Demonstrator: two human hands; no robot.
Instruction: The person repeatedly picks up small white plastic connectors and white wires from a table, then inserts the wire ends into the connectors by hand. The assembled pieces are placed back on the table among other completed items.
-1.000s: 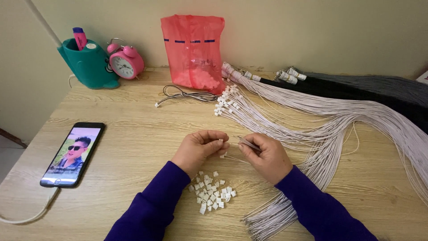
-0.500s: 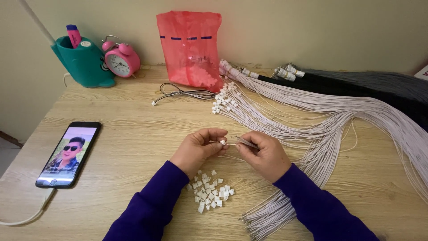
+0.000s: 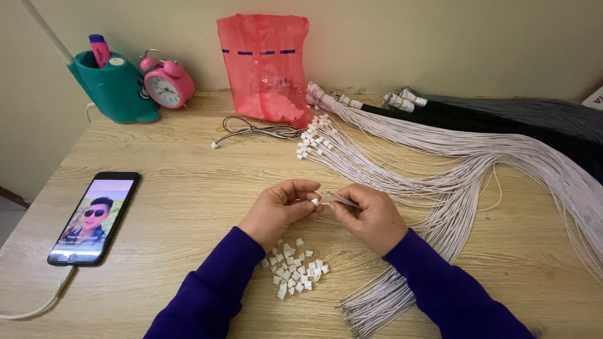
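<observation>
My left hand (image 3: 281,208) pinches a small white plastic connector (image 3: 314,201) between thumb and fingertips. My right hand (image 3: 372,216) holds a thin white wire (image 3: 344,201) whose end meets that connector. Both hands hover over the wooden table (image 3: 188,188), just above a small pile of several white connectors (image 3: 293,269). A loose bunch of white wires (image 3: 383,298) with bare ends lies under my right forearm. Purple sleeves cover both arms.
A fan of white wires with fitted connectors (image 3: 326,141) spreads to the right, beside black and grey wire bundles (image 3: 502,116). A red plastic bag (image 3: 267,66), a pink alarm clock (image 3: 166,88), a teal pen holder (image 3: 116,85), a coiled cable (image 3: 251,130) and a charging phone (image 3: 94,216) stand around.
The hands have closed together, bringing wire end and connector into contact. The view has tilted slightly, shifting the table objects a little left.
</observation>
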